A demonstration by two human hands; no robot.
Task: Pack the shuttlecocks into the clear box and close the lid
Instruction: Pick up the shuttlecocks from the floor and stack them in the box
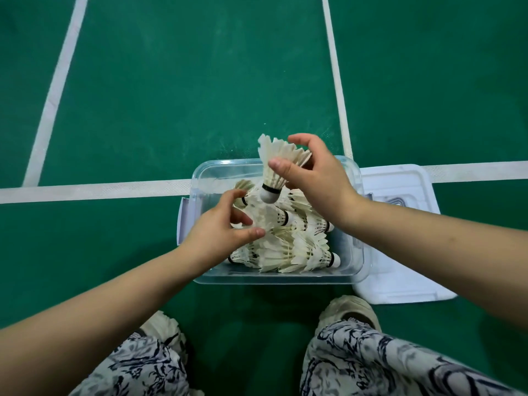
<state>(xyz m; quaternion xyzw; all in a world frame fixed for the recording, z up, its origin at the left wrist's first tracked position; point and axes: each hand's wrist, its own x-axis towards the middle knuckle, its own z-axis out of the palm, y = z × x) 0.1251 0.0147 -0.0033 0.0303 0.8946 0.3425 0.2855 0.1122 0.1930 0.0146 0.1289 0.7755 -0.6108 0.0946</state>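
Observation:
A clear plastic box [354, 250] stands on the green floor in front of my feet, with several white feather shuttlecocks [288, 247] piled inside. My right hand [317, 181] pinches one shuttlecock [275, 164] by its feathers, cork end pointing down, above the far side of the box. My left hand [221, 232] reaches into the box from the left, its curled fingers and thumb around the feathers of a shuttlecock [267, 215] lying on top of the pile. The box's white lid [405, 270] lies flat on the floor to the right of the box.
White court lines [94, 190] cross the green floor behind and beside the box. My two shoes [351, 312] and patterned trouser legs [371, 364] are close to the near side of the box.

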